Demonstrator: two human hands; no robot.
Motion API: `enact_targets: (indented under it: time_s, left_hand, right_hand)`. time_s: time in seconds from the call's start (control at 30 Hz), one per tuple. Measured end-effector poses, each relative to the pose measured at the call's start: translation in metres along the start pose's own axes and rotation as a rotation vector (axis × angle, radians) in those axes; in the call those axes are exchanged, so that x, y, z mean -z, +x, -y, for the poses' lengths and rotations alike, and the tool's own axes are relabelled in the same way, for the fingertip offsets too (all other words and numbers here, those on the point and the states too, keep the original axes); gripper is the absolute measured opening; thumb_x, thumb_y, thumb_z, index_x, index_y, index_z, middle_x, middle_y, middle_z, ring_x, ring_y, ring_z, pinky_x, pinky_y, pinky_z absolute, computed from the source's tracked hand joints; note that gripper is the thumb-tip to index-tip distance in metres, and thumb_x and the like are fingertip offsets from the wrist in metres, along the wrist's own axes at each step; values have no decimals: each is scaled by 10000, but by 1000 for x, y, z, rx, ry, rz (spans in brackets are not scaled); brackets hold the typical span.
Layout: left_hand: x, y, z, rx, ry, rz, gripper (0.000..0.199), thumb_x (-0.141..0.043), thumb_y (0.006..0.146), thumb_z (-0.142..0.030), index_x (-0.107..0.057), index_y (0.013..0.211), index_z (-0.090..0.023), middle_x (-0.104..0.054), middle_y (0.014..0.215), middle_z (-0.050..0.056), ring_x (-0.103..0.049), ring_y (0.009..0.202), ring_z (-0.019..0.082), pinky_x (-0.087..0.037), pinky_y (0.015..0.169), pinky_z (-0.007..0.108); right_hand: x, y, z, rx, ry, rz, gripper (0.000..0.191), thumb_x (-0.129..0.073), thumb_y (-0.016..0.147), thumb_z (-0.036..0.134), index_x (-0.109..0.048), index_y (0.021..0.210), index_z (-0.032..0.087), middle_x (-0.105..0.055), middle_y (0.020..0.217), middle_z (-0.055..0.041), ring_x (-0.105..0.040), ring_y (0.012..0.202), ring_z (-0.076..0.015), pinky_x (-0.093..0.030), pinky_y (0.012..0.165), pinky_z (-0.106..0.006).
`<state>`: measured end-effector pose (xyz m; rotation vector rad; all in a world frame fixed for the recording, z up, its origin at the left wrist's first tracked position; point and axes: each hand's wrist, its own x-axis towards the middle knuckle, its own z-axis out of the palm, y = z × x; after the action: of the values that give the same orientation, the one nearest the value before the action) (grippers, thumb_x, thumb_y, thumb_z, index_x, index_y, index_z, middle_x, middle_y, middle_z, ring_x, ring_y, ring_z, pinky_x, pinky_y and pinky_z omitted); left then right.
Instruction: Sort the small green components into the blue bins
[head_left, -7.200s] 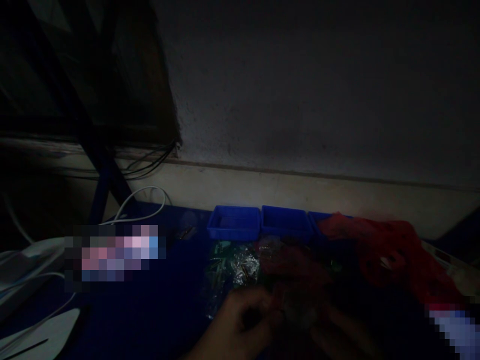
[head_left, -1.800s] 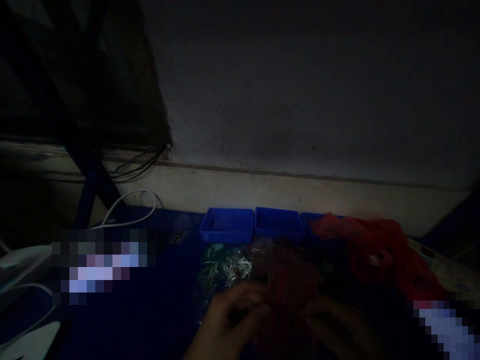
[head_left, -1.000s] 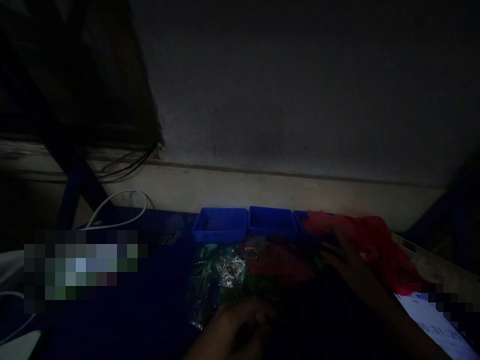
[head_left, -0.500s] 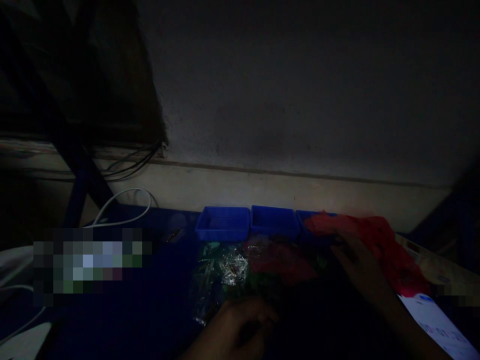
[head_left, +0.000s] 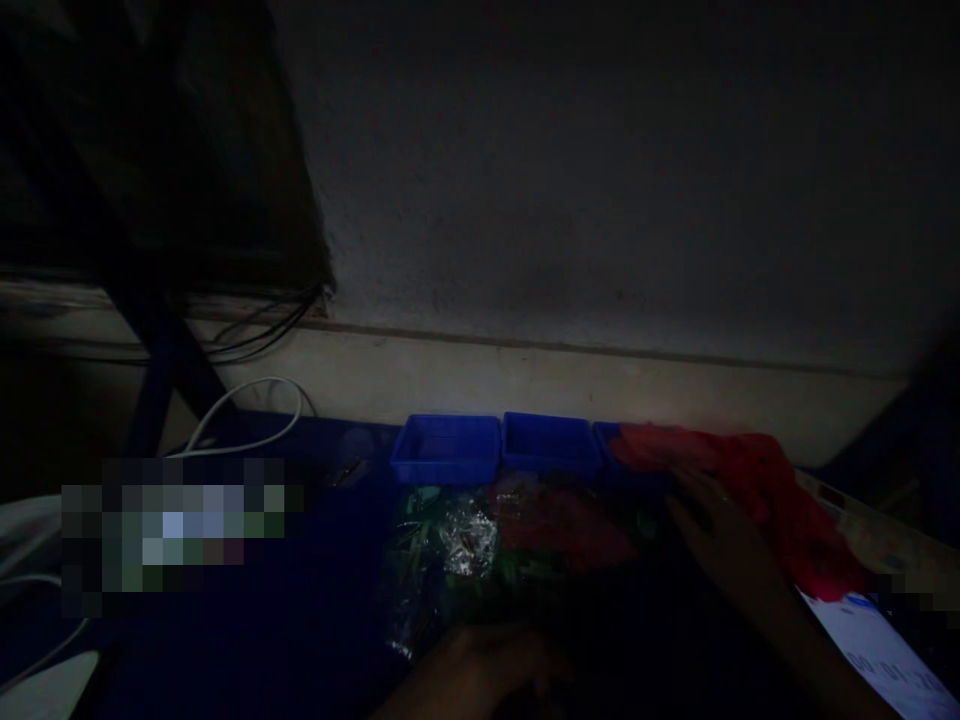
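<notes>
In dim light, my left hand [head_left: 487, 665] is low in the middle of the view, its fingers curled. Anything between those fingers is lost in the dark. Ahead of it lie clear plastic bags [head_left: 469, 540] with small shiny pieces inside. A red plastic sheet or bag [head_left: 570, 525] is spread beside them, with green pieces [head_left: 510, 570] nearby. My right hand [head_left: 709, 515] reaches forward at the right, fingers stretched and thumb apart. Its fingertips are next to a crumpled red plastic bag [head_left: 772, 490]; whether they touch it is unclear.
Small blue trays stand in a row against the wall: a left tray [head_left: 448, 450], a middle tray [head_left: 551, 443] and a right one [head_left: 609, 450], partly covered by red plastic. A lit timer screen [head_left: 874, 645] is at the lower right. A white cable [head_left: 296, 405] loops at the left.
My left hand has moved down a little and its fingers point lower. My right hand has shifted slightly, its fingers now straighter near the red bag.
</notes>
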<state>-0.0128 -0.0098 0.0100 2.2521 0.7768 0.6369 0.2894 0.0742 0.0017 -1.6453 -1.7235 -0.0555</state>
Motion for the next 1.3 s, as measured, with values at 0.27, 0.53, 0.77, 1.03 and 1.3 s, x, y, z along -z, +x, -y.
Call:
enact_targets:
  time_s: [0.27, 0.53, 0.77, 1.03, 1.3]
  left_hand:
    - [-5, -1, 7, -98, 252, 24, 161, -598, 840, -219, -657, 986, -183, -706, 789, 47, -665, 655, 163, -476, 559, 201]
    - [-8, -3, 12, -145, 362, 74, 169, -502, 915, -275, -640, 955, -185, -687, 766, 41, -642, 608, 163, -414, 501, 232]
    - [-9, -4, 16, -174, 363, 74, 205, -461, 933, -288, -635, 952, -181, -678, 766, 45, -639, 622, 164, -403, 509, 234]
    - [-10, -5, 17, -153, 324, 17, 189, -495, 913, -267, -646, 1011, -210, -680, 782, 32, -634, 647, 153, -438, 549, 213]
    - [-7, -3, 14, -143, 305, 17, 170, -524, 889, -245, -666, 965, -193, -691, 765, 41, -643, 636, 162, -453, 540, 219]
  right_hand:
    - [2, -7, 19, 113, -18, 77, 286, -410, 800, 306, -647, 935, 218, -694, 1010, -117, -635, 987, -302, -465, 918, -537]
    - [-7, -22, 28, 182, -30, 228, 298, -439, 784, 265, -678, 961, 250, -723, 1023, -89, -662, 942, -297, -531, 838, -494]
    - [-5, -21, 22, 132, -67, 259, 356, -419, 784, 258, -679, 1013, 174, -719, 1029, -149, -664, 941, -339, -513, 829, -543]
    - [-2, -18, 23, 72, -31, 206, 308, -491, 788, 285, -660, 1034, 210, -716, 1015, -119, -676, 916, -331, -541, 785, -503]
    - [-10, -17, 10, 77, -5, 106, 228, -543, 878, 304, -609, 1079, 221, -649, 1090, -66, -635, 941, -242, -526, 800, -427]
